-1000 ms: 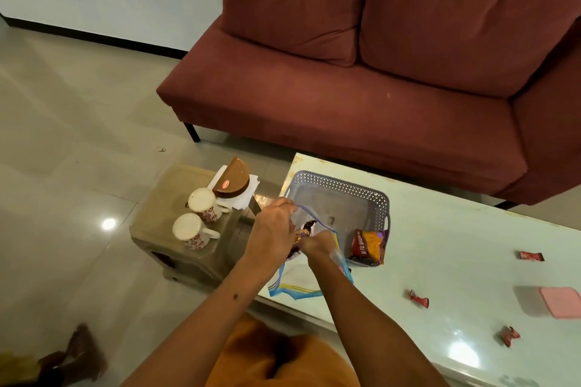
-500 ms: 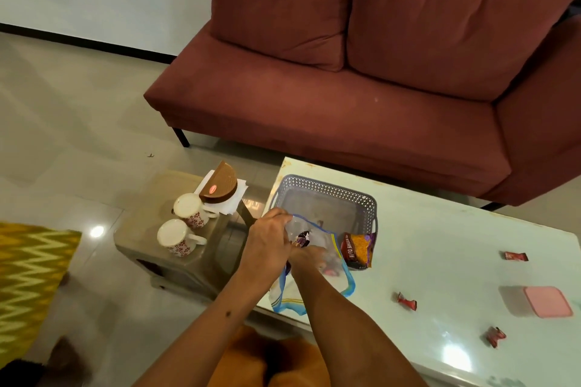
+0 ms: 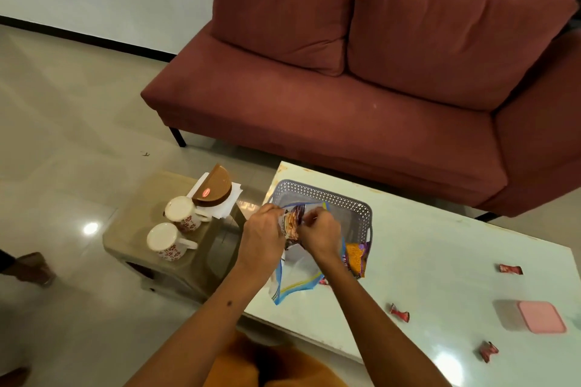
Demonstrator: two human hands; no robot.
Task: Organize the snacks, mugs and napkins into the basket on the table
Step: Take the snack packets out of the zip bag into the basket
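A grey perforated basket (image 3: 323, 193) stands at the near-left corner of the pale table (image 3: 440, 261). My left hand (image 3: 262, 236) and my right hand (image 3: 320, 234) both grip a clear zip bag (image 3: 295, 280) with a blue edge, held over the basket's front. A dark snack packet (image 3: 291, 225) shows at the bag's mouth between my hands. An orange snack packet (image 3: 356, 258) leans in the basket's right corner. Two white floral mugs (image 3: 182, 214) (image 3: 166, 240) and white napkins (image 3: 226, 207) under a brown holder (image 3: 217, 187) sit on a low side table.
Three red wrapped candies (image 3: 400, 313) (image 3: 511, 269) (image 3: 487, 351) and a pink-lidded box (image 3: 540, 317) lie on the table's right side. A red sofa (image 3: 345, 97) stands behind the table. The glass side table (image 3: 141, 229) is left of the table.
Both hands have lifted the zip bag higher over the basket's front. The dark snack packet now shows more at the bag's mouth.
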